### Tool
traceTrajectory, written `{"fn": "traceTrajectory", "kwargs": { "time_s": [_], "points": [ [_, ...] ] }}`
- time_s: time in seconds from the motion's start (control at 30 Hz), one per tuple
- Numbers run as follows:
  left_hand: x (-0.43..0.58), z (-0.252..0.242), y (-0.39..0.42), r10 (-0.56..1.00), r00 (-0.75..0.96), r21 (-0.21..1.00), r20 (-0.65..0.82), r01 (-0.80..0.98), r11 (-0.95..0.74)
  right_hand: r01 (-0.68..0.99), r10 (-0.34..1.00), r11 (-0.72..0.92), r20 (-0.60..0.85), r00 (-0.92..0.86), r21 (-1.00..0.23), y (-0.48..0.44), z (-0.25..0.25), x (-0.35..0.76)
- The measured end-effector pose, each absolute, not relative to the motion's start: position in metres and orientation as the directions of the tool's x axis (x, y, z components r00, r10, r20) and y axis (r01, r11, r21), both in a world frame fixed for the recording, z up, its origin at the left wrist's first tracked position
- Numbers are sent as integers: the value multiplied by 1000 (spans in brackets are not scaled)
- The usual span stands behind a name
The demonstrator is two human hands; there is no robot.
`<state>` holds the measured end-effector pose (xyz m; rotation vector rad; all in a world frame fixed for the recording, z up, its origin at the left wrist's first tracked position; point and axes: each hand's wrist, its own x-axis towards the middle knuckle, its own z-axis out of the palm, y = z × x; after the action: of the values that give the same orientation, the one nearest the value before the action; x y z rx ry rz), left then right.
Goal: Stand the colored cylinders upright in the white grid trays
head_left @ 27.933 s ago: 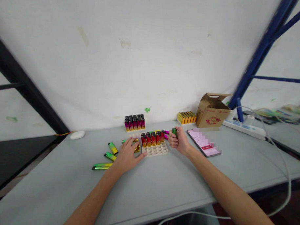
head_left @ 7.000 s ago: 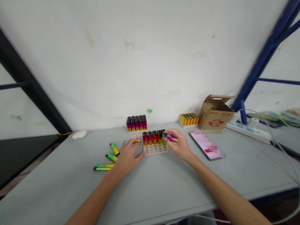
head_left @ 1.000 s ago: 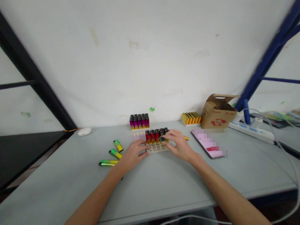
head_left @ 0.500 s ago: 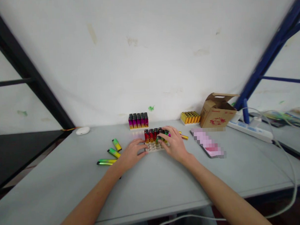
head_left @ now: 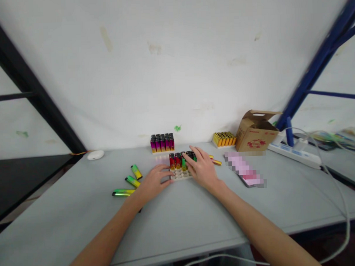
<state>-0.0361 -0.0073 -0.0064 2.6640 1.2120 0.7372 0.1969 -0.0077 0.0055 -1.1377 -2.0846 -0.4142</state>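
A whitish tray with round holes lies on the table before me. Red, black-topped cylinders that look like batteries fill part of its back rows. My left hand grips the tray's left edge with thumb and fingertips. Over the tray's right part, my right hand has its fingers stretched out and hides what is beneath. One fingertip seems to touch the top of a green-yellow battery upright in the tray. Several loose green-yellow batteries lie left of my left hand.
Farther back stand a tray of purple batteries and a tray of golden ones. A cardboard box, a pixelated pink phone-like object and a power strip are at right. A white oval case sits at left.
My right hand's fingers have straightened and spread off the green-yellow battery, which now stands upright in the tray. My left hand stays at the tray's edge. The whole view shifts slightly.
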Motion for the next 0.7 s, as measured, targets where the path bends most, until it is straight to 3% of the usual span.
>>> {"fn": "traceTrajectory", "kwargs": {
  "time_s": [0.13, 0.27, 0.37, 0.53, 0.7],
  "points": [
    [-44, 5, -7, 797, 503, 275, 335, 757, -593, 831, 631, 553, 683, -367, -64, -12, 8, 197],
    [-60, 23, -8, 934, 54, 113, 354, 989, -100, 839, 689, 515, 667, -284, -175, -9, 9, 210],
    [-73, 29, -10, 926, -159, -15, 343, 984, 175, 827, 747, 492, 620, -239, -273, -5, 9, 222],
    [-83, 24, -9, 941, -253, -67, 223, 959, 274, 815, 840, 435, 498, -214, -383, -2, 7, 229],
    [-87, 21, -5, 957, -243, -83, 159, 962, 258, 818, 841, 435, 494, -221, -376, -4, 3, 224]
  ]
}}
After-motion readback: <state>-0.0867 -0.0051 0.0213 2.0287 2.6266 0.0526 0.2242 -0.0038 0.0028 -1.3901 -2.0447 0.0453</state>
